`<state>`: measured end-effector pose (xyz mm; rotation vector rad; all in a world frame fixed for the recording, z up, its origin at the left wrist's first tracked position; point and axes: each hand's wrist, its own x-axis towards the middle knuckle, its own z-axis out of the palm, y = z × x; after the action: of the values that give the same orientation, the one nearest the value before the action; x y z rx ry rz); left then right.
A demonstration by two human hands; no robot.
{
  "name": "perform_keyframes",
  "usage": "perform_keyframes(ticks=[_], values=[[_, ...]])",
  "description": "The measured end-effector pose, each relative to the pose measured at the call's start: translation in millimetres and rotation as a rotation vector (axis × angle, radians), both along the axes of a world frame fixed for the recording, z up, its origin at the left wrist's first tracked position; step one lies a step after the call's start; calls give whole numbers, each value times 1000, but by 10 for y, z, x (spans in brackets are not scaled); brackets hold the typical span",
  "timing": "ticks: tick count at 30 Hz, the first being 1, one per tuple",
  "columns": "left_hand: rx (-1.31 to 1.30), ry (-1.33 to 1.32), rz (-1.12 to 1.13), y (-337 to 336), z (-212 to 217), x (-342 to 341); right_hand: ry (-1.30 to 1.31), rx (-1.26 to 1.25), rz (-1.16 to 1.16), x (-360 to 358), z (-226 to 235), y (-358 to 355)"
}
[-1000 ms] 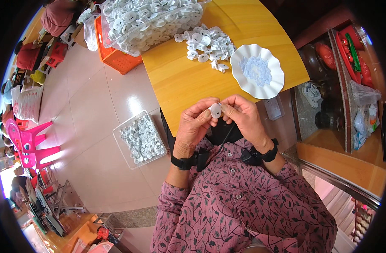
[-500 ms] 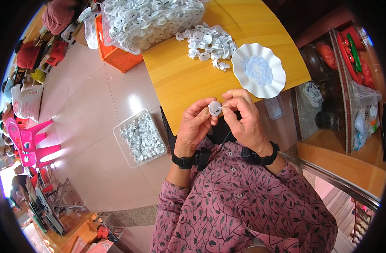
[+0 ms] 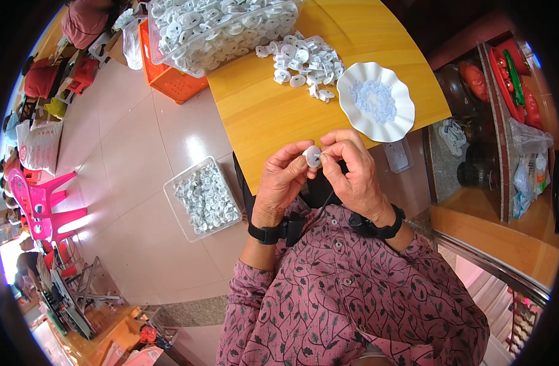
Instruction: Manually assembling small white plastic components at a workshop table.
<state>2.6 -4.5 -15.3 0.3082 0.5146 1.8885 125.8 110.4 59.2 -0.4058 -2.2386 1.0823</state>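
Note:
My left hand pinches a small round white plastic part between thumb and fingers, its flat face turned up. My right hand has thumb and forefinger closed at the part's right edge, on a tiny pale piece that is mostly hidden by the fingertips. Both hands are over the near edge of the yellow wooden table. Beyond them lies a loose pile of similar white parts. To its right, a white wavy-rimmed plate holds many tiny pale-blue pieces.
A clear bin heaped with white parts stands at the table's far left, by an orange crate. On the floor to my left sits another clear tub of parts. Shelves stand at right; a pink stool is far left.
The round white part has tilted slightly between my fingers. Both hands stay in nearly the same place, still closed at the part.

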Motion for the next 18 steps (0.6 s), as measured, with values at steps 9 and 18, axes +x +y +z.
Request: perform_keyframes(ticks=[9,18], values=[[-69,98,4,-38,14,-37,-4,154,7,-20,-25,-2],[-116,278,62,-31,64,-38,-77,180,37,-27,-46,1]])
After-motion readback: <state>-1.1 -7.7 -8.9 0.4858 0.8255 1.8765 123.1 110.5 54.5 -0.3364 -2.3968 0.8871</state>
